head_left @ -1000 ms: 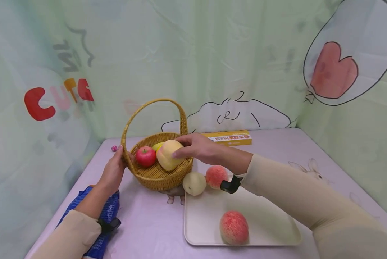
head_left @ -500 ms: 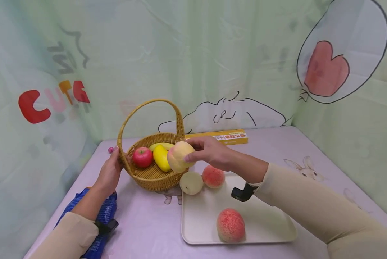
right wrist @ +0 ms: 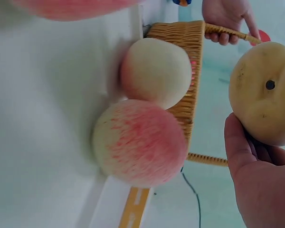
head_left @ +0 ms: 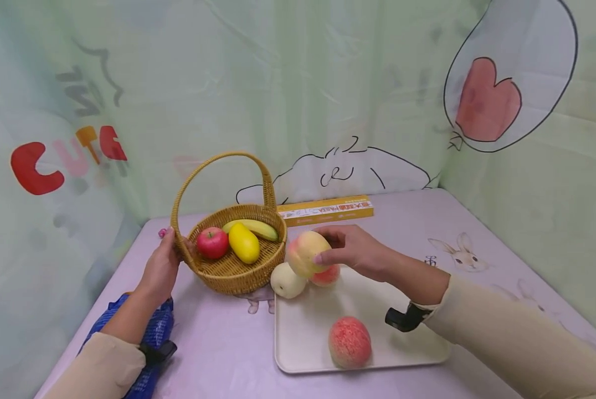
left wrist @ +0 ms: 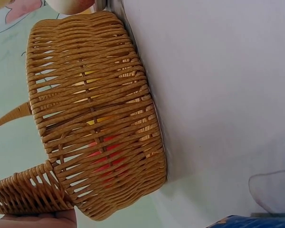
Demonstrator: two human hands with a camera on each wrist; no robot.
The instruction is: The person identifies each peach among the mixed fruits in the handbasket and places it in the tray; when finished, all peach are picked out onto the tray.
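My right hand point(head_left: 360, 252) pinches a yellow-pink peach point(head_left: 306, 253) in the air above the far left part of the cream tray point(head_left: 378, 310). In the right wrist view the dark hole in this peach point(right wrist: 259, 95) faces the camera. With my left hand point(head_left: 160, 266) I grip the left base of the handle of the wicker basket point(head_left: 238, 284). Inside the basket lie a red apple point(head_left: 212, 243), a yellow mango point(head_left: 244, 243) and a banana point(head_left: 258, 227). Below the held peach are a pale peach point(head_left: 287, 280) at the tray's corner and a pink peach point(head_left: 326, 275), partly hidden.
Another pink peach point(head_left: 350, 342) sits near the tray's front edge. A yellow pasta box point(head_left: 328, 210) lies behind, along the curtain. A blue packet point(head_left: 160, 327) is under my left forearm, and a small pink object point(head_left: 162, 233) lies beyond the left hand.
My right hand has carried the peach from inside the basket out to the right, over the tray, uncovering the mango and banana. The left hand keeps its grip on the handle.
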